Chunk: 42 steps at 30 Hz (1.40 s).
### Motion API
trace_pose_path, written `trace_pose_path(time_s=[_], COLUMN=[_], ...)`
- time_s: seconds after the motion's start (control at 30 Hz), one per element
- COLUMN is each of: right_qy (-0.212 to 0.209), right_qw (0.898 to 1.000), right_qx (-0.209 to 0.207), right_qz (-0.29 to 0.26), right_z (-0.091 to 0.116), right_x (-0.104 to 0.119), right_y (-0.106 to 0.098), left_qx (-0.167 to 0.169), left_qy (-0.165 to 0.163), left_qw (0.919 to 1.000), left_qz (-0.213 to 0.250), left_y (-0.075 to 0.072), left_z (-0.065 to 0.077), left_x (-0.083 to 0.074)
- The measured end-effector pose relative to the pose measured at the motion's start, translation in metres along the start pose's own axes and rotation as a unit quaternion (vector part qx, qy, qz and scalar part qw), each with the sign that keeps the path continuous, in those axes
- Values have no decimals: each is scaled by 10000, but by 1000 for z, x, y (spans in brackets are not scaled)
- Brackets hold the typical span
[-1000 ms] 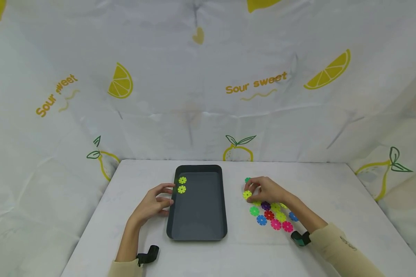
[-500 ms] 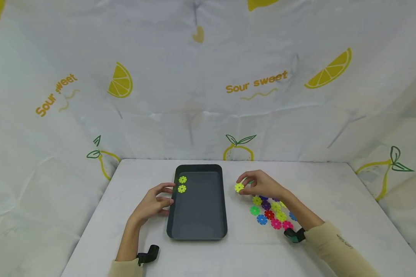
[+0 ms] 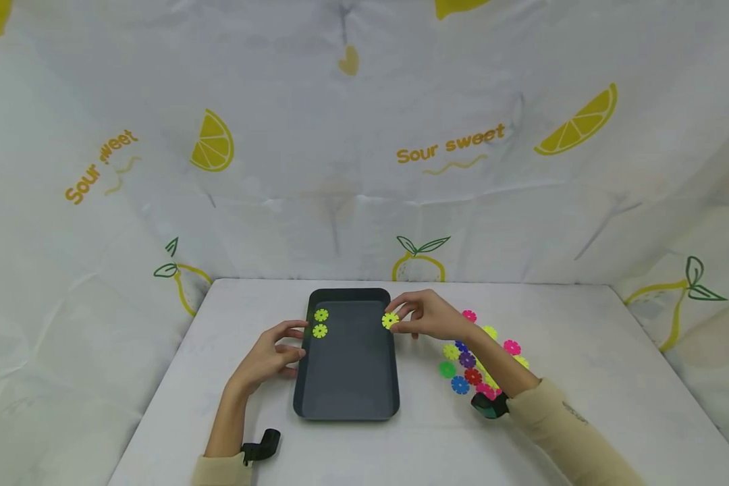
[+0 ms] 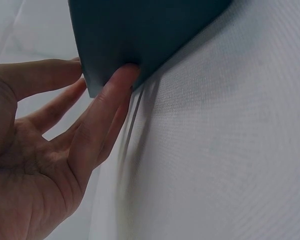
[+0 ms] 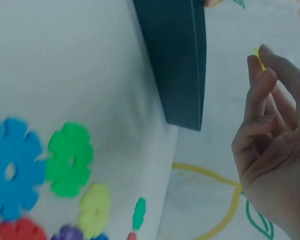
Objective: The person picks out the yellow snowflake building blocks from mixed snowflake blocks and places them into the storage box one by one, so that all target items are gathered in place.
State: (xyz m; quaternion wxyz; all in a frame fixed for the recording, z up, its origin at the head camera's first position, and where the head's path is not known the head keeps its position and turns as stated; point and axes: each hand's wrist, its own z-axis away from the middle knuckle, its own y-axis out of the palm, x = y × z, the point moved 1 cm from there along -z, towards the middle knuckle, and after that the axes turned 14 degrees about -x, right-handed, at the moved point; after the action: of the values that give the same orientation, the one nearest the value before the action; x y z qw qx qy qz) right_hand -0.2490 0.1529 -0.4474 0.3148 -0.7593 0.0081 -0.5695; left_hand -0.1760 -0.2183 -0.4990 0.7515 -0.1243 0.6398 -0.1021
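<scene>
My right hand (image 3: 428, 316) pinches a yellow snowflake-shaped interlocking disc (image 3: 390, 320) between thumb and fingertips. In the head view this disc overlaps the right rim of the dark grey tray (image 3: 346, 385). The right wrist view shows only a sliver of the disc (image 5: 259, 57) beyond the fingertips. At the opposite side, my left hand (image 3: 273, 354) touches the tray's left edge with fingers spread. Its fingertips rest against the outer wall (image 4: 144, 30) in the left wrist view. A yellow disc (image 3: 320, 315) lies in the tray's upper left, with another yellow disc (image 3: 319, 331) just below it.
Right of the tray, under my right forearm, several loose discs are spread on the white table (image 3: 364, 452), among them a green disc (image 3: 447, 369), a blue disc (image 3: 460, 385) and a red disc (image 3: 472, 376). A lemon-printed cloth (image 3: 316, 223) rises behind the table.
My right hand has lifted the yellow disc from the loose discs and carried it left to the tray's right rim. The left hand and tray have stayed in place.
</scene>
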Motion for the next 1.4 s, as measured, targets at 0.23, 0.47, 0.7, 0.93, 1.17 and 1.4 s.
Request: trace_pose_path(time_s=[0.23,0.47,0.7,0.93,1.17,1.4], right_qy=[-215,-361,-652,-480,-247,-48], right_qw=[9996,9980,9939,9904,9886,9872], right_qx=[160,478,823,1176,1403,1574], right_qz=[-5,-225,-352,-537,-488,-242], right_z=[-22,-46,-68,-82,-93,-98], right_x=[17,32,39,37,33,25], right_y=[18,39,61,81,95,108], left_qx=[4,-17,23,50,-6,-84], left_qy=[0,-49,-85,-74,-72,-88], left_qw=[10000,10000,9999,9998,9998,9999], left_qz=[0,51,126,170,164,122], left_y=[0,1,1,0,1,1], left_z=[0,-1,-3,-2,-2,-3], left_x=[0,1,2,3,3,2])
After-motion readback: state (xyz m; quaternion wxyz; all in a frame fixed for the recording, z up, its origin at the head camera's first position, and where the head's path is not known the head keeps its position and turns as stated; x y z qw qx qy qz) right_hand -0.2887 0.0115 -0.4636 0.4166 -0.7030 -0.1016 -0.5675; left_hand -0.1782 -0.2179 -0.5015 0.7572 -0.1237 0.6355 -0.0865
